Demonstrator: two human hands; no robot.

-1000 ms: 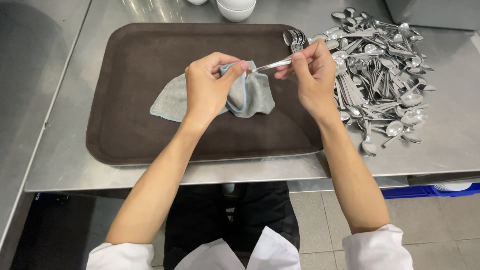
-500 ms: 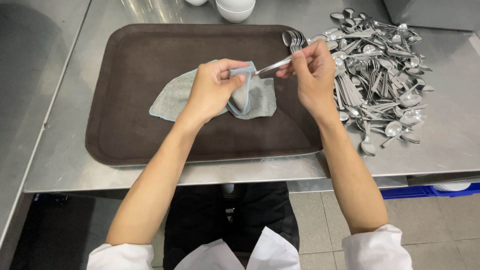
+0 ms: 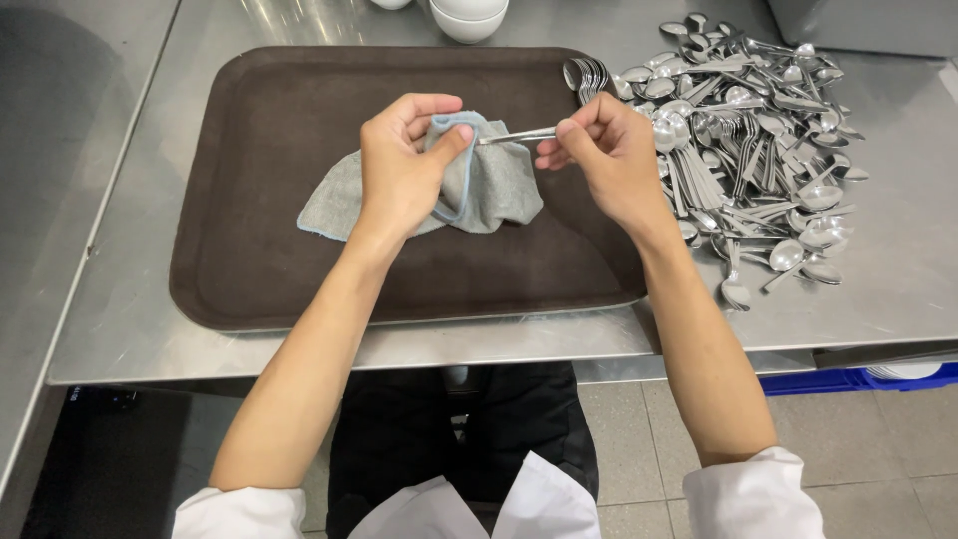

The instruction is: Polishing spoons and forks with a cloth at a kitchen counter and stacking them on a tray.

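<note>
Brown tray (image 3: 249, 200) on a steel counter (image 3: 898, 269) beside heaped cutlery (image 3: 758, 150)

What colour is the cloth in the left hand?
The cloth is grey with a light blue edge, seen in the head view over the brown tray.

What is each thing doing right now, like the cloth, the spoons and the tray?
Left hand: pinching the grey cloth around one end of a piece of cutlery.
Right hand: holding the other end.
Grey cloth: crumpled, partly resting on the tray.
Piece of cutlery: held level between both hands.
Brown tray: flat on the steel table.
Cutlery pile: loose heap beside the tray.
</note>
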